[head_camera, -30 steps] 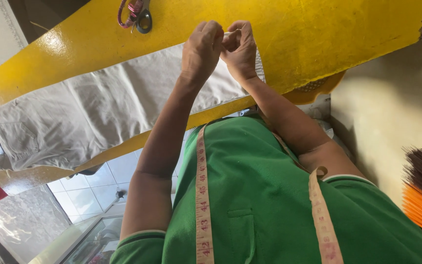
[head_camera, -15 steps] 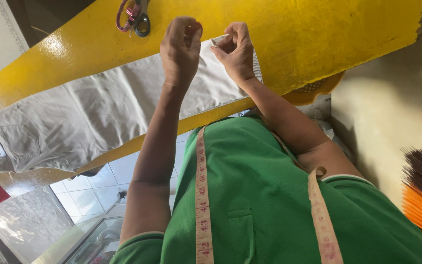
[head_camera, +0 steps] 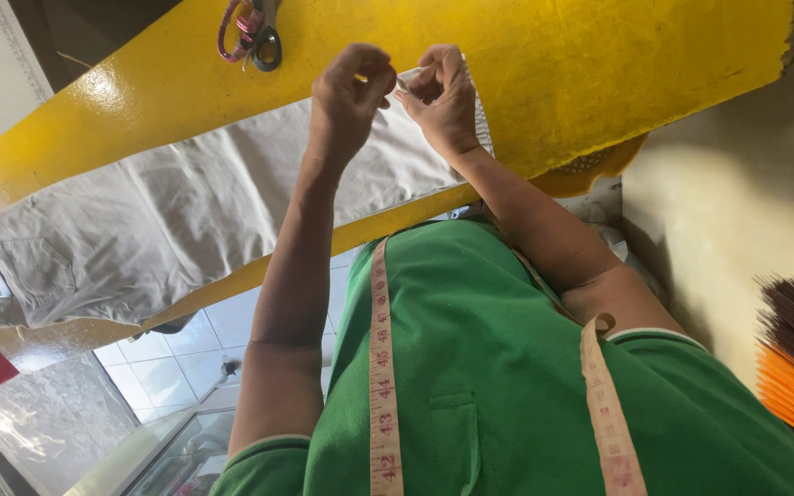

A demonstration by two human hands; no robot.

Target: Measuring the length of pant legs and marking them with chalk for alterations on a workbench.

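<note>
Beige cloth, trousers (head_camera: 167, 230) by the look of the pocket at the far end, spread flat along a glossy yellow table (head_camera: 599, 73), hem end under the hands, waist end well away toward the left of the head view. Left hand (head_camera: 349, 96) curled over the hem edge (head_camera: 413, 78), fingers bunched and nearly closed, pinching the fold of cloth. Right hand (head_camera: 443, 96) close beside it, thumb and forefinger pressed together on something thin at the same edge, too small to say whether pin, needle or thread. Both hands almost touching, raised slightly off the tabletop with the edge lifted between them. Scissors (head_camera: 264, 37) with a pink loop lying on the table just beyond, apart from the hands. Measuring tape (head_camera: 384, 367) draped round the neck over a green shirt (head_camera: 498, 386). Best done, judging from this, with the fold kept taut between the two pinches, edge level, rest of the leg left flat and undisturbed
</note>
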